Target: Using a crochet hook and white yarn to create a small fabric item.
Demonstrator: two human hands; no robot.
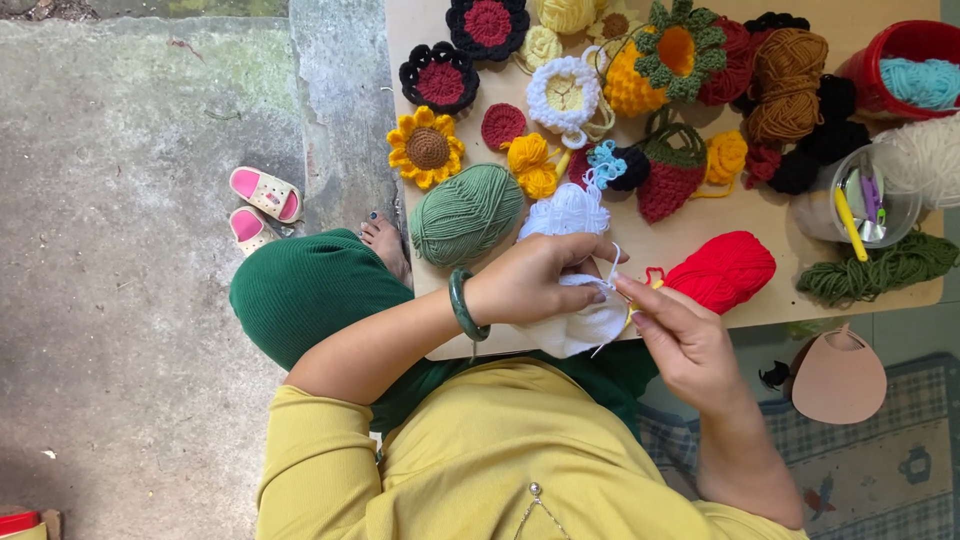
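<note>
Head view, centre of frame: left hand (530, 282), fingers pinched together on a white crochet piece (580, 325) at the board's lower edge. Right hand (680, 340) just right of it, fingers closed on a yellow-handled hook (645, 291) and white strand. Above: white yarn (566, 212); left, green yarn ball (465, 213); right, red yarn ball (722, 268).

white crochet piece (580, 325) | green yarn ball (466, 213) | red yarn ball (722, 270) | yellow-brown crochet sunflower (427, 148)
</note>
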